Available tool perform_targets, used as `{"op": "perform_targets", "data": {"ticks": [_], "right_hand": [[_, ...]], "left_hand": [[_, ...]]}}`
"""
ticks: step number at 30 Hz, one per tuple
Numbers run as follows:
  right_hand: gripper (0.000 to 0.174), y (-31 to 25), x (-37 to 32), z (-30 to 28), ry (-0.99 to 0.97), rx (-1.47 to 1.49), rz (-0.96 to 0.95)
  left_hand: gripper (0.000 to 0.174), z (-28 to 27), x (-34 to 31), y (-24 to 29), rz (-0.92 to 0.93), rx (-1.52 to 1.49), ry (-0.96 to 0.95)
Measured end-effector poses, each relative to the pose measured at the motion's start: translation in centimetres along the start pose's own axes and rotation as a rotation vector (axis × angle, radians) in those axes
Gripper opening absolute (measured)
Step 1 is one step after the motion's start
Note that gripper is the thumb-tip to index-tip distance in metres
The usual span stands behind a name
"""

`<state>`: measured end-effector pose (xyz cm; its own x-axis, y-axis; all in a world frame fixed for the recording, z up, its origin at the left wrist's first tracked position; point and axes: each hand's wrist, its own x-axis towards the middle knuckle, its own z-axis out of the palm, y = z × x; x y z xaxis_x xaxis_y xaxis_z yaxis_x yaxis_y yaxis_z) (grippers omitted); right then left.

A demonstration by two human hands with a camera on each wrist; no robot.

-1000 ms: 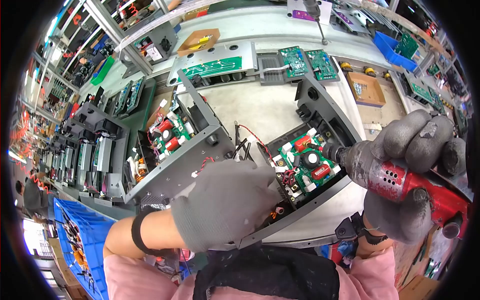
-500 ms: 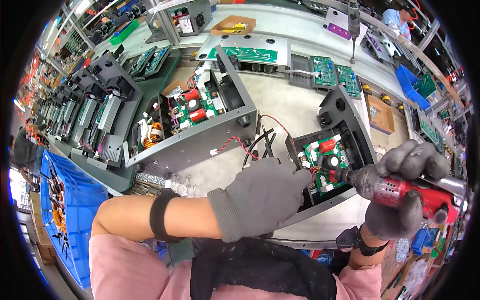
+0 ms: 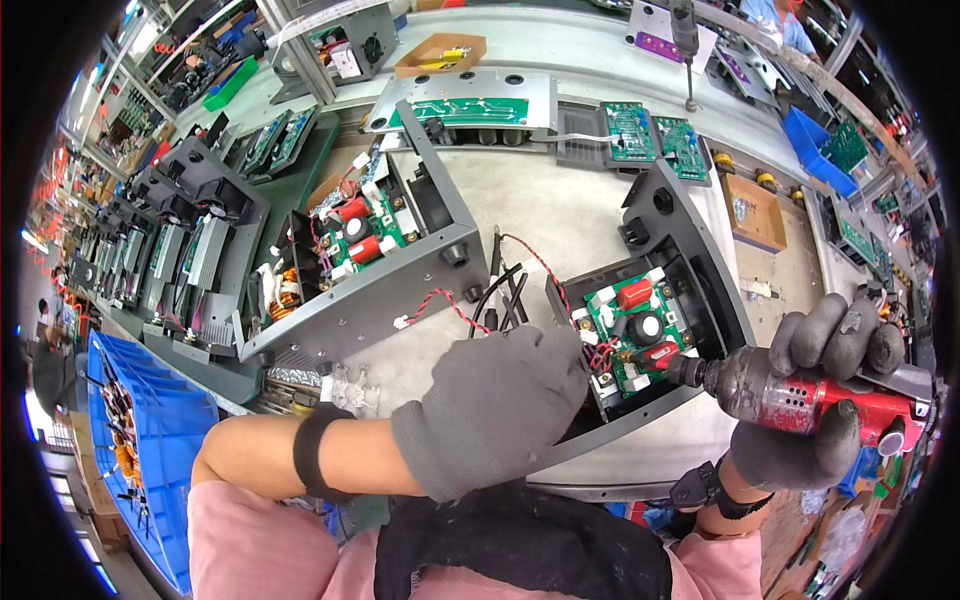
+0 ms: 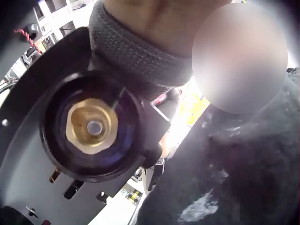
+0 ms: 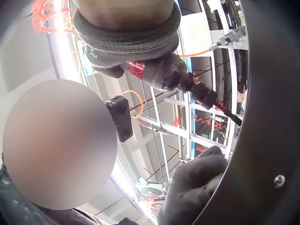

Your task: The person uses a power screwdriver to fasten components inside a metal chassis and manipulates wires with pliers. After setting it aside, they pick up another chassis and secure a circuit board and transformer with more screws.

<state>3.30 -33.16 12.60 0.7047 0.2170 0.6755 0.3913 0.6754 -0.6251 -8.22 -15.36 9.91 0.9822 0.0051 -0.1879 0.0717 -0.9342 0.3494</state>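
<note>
In the head view, my gloved left hand grips the near left side of a dark grey metal case; its fingertips are hidden. The case underside faces the left wrist view, with a round black foot around a brass nut. My gloved right hand wraps around a red power screwdriver, thumb below and fingers above. Its bit reaches into the case, at the lower red cylinder on the green circuit board. Twisted purple wires lie at the board's left edge.
A second case with a similar board stands at left, black cables between the two. Behind are a silver panel and a cardboard tray. A blue bin stands at lower left. Another screwdriver hangs at the back.
The screwdriver's tip has moved from the upper red cylinder to the lower one, nearer me. My left hand stays at the case's near left side. The head view has shifted.
</note>
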Motion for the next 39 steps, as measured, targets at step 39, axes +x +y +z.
{"op": "perform_targets", "data": {"ticks": [39], "right_hand": [[0.036, 2.0, -0.5, 0.4, 0.319, -0.066, 0.434]], "left_hand": [[0.012, -2.3, -0.1, -2.0, 0.553, -0.071, 0.164]]}}
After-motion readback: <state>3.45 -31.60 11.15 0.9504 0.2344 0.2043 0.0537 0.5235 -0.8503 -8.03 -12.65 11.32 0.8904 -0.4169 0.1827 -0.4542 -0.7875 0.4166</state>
